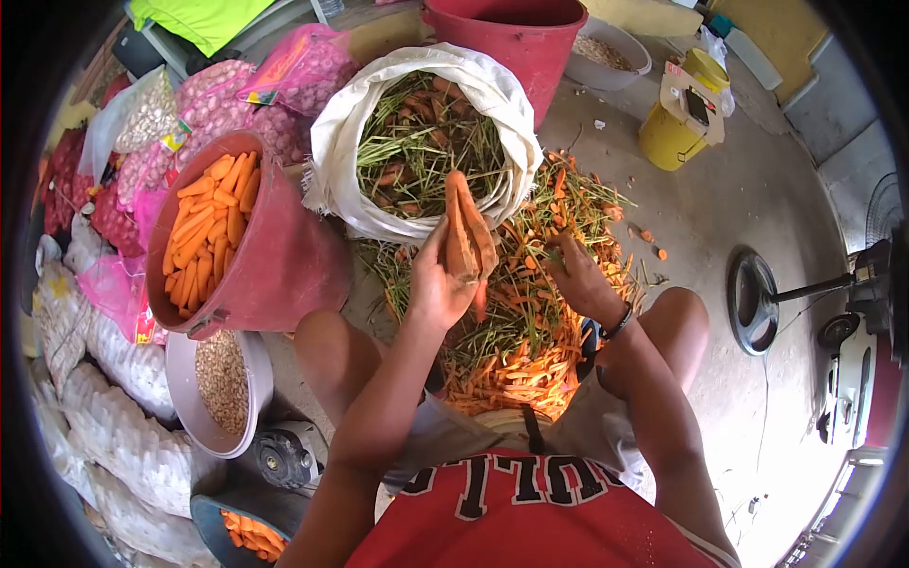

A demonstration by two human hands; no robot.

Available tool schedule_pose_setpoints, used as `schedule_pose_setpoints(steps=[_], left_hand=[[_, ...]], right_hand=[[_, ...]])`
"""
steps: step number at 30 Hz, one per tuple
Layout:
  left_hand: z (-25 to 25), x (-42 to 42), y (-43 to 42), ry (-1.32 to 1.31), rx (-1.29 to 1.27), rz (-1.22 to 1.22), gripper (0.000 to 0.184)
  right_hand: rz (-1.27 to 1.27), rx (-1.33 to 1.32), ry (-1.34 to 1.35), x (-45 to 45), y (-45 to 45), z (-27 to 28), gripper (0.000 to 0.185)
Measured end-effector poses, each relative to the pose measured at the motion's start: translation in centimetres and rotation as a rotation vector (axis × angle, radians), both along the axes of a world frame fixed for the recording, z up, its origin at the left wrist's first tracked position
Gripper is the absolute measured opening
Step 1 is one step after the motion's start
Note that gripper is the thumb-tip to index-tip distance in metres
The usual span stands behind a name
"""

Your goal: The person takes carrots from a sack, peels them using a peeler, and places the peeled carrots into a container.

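My left hand [442, 276] is wrapped round a forked carrot [461, 232], its tip pointing away from me over the near rim of the white sack [331, 123]. Inside the sack lie unpeeled carrots and green stalks [431, 142]. To the right, my right hand [582, 279] hovers over the heap with its fingers curled. Something small and dark shows at its fingertips, too unclear to name. Below both hands, between my knees, spreads a heap of orange peelings and green stalks [516, 364].
A red tub [303, 256] of peeled carrots stands at my left, near a pale basin [260, 379] of small pale pieces and pink mesh bags [218, 95]. Behind the sack is another red tub [502, 47]. A yellow bucket [668, 142] and a fan [753, 301] stand right.
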State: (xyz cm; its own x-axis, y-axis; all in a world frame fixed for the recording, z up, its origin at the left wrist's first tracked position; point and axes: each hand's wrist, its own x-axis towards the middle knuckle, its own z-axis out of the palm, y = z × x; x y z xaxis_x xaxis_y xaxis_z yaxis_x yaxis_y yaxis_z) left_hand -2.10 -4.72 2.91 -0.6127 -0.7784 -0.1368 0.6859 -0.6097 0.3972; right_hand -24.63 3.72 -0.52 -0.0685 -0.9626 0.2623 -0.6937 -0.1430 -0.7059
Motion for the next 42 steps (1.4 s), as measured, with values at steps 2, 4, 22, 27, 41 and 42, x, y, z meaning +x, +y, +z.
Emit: schedule_pose_setpoints(steps=[2,4,22,27,41,42], left_hand=[[0.0,-0.3,0.0,-0.007,0.035,0.053,0.041],[0.5,-0.3,-0.2,0.075,-0.184,-0.013,0.039],[-0.7,-2.7,2.5,-0.156,0.005,0.041,0.048],[0.6,-3.4,3.1,-0.178,-0.061,0.074,0.047],[0.8,-4.8,3.3,-0.292,-0.589,0.5,0.048],[0.6,-4.6,3.0,-0.328,-0.632,0.485,0.05]], right_hand=[[-0.014,0.058,-0.123,0.7,0.0,2.2,0.027],[-0.028,0.256,-0.313,1.9,0.2,5.6,0.027],[0.009,0.073,-0.214,4.2,0.3,6.6,0.076],[0.036,-0.014,-0.217,4.3,1.0,6.3,0.062],[0.031,0.429,-1.37,5.8,0.5,4.8,0.063],[-0.006,0.405,-1.316,6.3,0.6,5.2,0.062]])
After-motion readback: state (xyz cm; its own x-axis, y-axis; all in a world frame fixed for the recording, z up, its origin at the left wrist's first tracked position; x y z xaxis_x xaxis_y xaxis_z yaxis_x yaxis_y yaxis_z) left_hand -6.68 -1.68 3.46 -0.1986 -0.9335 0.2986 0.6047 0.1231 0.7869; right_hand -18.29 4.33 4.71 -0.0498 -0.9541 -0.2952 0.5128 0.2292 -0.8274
